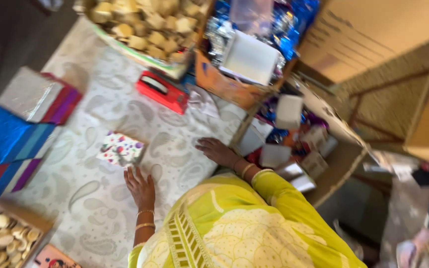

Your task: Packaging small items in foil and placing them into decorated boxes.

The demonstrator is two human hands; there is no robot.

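Both hands lie flat with fingers spread, holding nothing, on the paisley-clothed worktop (100, 198). The left hand (140, 187) rests just beside a small dotted gift box (121, 148). The right hand (218, 150) lies by a cardboard carton (341, 164).

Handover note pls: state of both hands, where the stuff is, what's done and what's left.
Left hand: flat on the paisley cloth, fingers spread, holding nothing, just below the small dotted wrapped box.
Right hand: palm down on the cloth beside the cardboard box of small packets, holding nothing.
Red tape dispenser lies further up the cloth. Stacked blue and red foil boxes at the cloth's left edge. Trays of pale round pieces at top and bottom left.
Done: one box looks wrapped.
Left: cannot tell; picture is blurred.
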